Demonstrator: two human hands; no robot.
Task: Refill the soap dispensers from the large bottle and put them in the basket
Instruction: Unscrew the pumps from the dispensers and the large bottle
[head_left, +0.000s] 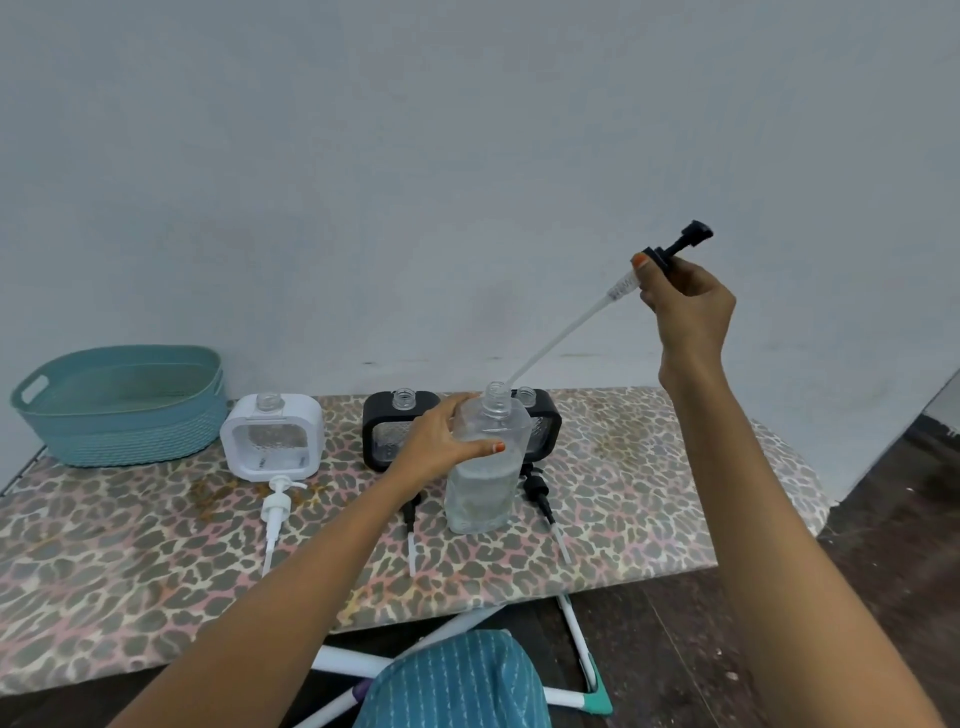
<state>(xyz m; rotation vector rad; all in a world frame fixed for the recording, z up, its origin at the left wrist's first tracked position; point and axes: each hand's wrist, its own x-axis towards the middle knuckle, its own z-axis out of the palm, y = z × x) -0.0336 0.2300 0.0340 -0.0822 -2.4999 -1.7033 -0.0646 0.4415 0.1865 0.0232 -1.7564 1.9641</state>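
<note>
Big bottle (485, 467) at centre frame, upright on the board (156, 571), roughly two-thirds full of clear liquid, so likely hefty and bottom-weighted; clear plastic walls probably thin and slick if soapy, so grip the flat sides near the shoulder, not the neck; left hand (441, 441) does just that, fingers wrapped around the upper body, thumb across the front, forearm running up from lower left; right hand (685, 296) raised at upper right, wrist cocked, fingertips pinching the black pump (670, 249) at its collar; its dip tube (566, 332) slants down-left, tip at or just over the open neck, can't tell if inside; tube looks light, bendy, probably drippy; three dispensers stand uncapped behind: white (272, 436) left of centre, black (389, 431) beside the bottle, another black (543, 421) mostly hidden; basket (119, 405) at far left, nothing visible in it.
</note>
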